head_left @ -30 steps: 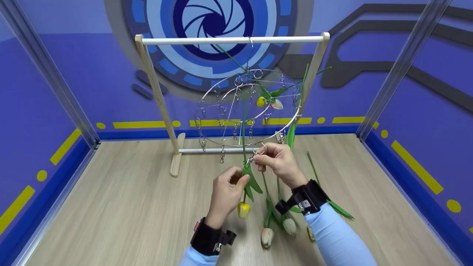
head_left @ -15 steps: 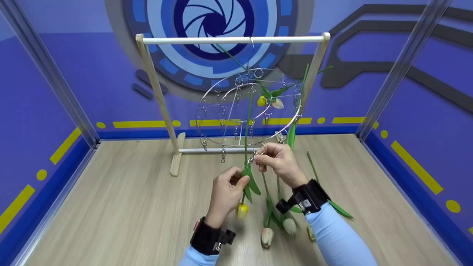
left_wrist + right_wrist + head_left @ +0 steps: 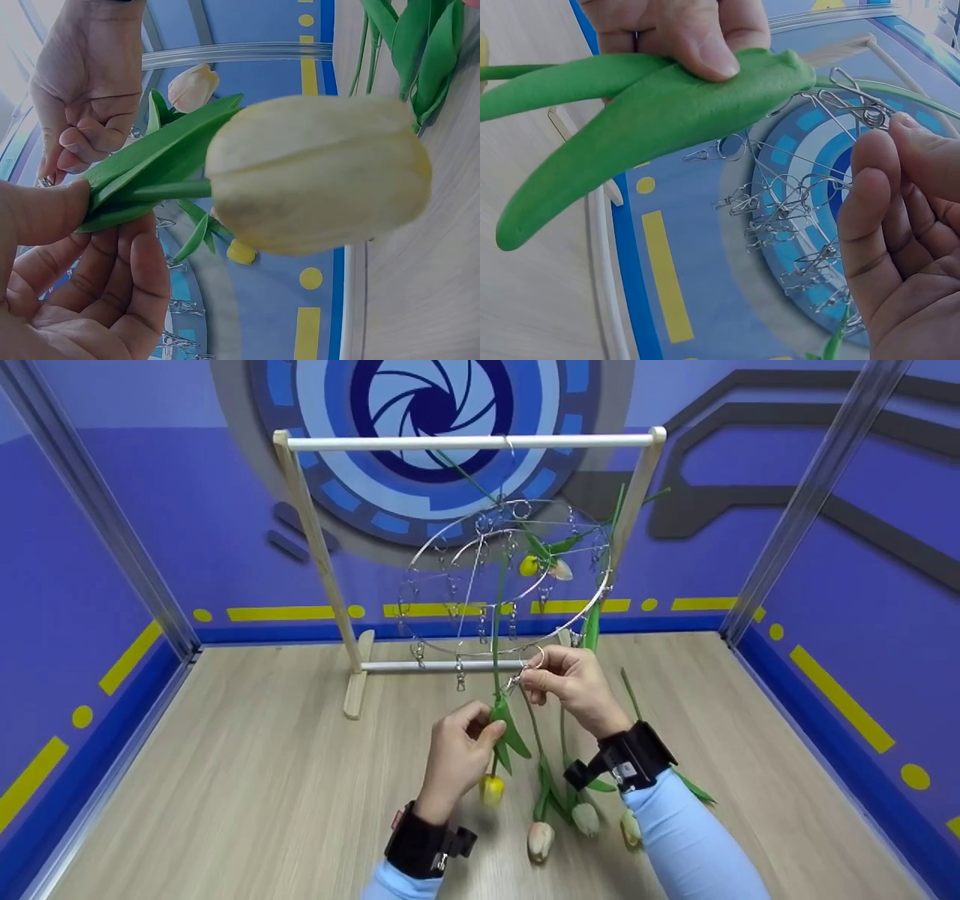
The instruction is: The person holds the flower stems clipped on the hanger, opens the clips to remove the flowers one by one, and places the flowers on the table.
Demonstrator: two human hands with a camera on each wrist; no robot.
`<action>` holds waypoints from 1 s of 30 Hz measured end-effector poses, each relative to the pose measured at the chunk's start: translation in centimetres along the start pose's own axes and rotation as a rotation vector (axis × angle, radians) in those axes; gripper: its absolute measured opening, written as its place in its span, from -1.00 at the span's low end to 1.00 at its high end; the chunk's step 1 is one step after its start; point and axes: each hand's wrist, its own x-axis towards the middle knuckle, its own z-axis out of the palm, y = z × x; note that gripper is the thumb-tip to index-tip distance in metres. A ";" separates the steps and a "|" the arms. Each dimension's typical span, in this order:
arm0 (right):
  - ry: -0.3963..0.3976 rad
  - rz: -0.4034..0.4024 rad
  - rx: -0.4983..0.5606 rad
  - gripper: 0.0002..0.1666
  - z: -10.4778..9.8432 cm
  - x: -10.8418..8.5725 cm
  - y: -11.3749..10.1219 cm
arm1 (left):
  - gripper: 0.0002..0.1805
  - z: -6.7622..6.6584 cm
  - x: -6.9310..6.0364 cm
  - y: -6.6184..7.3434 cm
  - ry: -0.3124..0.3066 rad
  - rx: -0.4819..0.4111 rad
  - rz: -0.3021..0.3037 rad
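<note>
In the head view the left hand [image 3: 461, 750] pinches a yellow tulip [image 3: 493, 790] by its leaves near the stem, blossom hanging down and stem rising past the ring rack [image 3: 606, 585]. The right hand [image 3: 574, 686] pinches a wire clip [image 3: 512, 684] at the rack's front edge, just right of the stem. In the right wrist view the clip [image 3: 866, 109] lies between thumb and forefinger, close to the top of the green leaves [image 3: 652, 112]. The left wrist view shows the blossom [image 3: 319, 174] large, beyond the left hand's thumb [image 3: 45, 214]. Whether the clip touches the stem, I cannot tell.
The rack hangs from a wooden stand's white bar [image 3: 420, 442]. Two tulip blossoms, one yellow [image 3: 529, 565], hang inside it, with more clips around. Several tulips lie on the table at the right, including a pale one [image 3: 541, 841]. Blue walls [image 3: 112, 547] stand around.
The right hand and its clip have shifted very slightly right. The rack has turned a little, and the yellow blossom has swung slightly. Both hands keep their pinch.
</note>
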 end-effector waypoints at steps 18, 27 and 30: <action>-0.047 0.044 0.041 -0.72 -0.8 -0.1 0.7 | -0.95 -0.1 -0.1 -0.1 -0.017 0.008 -0.001; -0.060 0.012 0.133 -0.83 -1.6 -0.4 1.3 | -0.96 -0.1 0.0 -0.2 -0.028 0.040 0.011; -0.047 0.010 0.164 -0.82 -1.9 -0.5 1.2 | -0.95 -0.2 0.0 -0.3 -0.037 0.055 0.017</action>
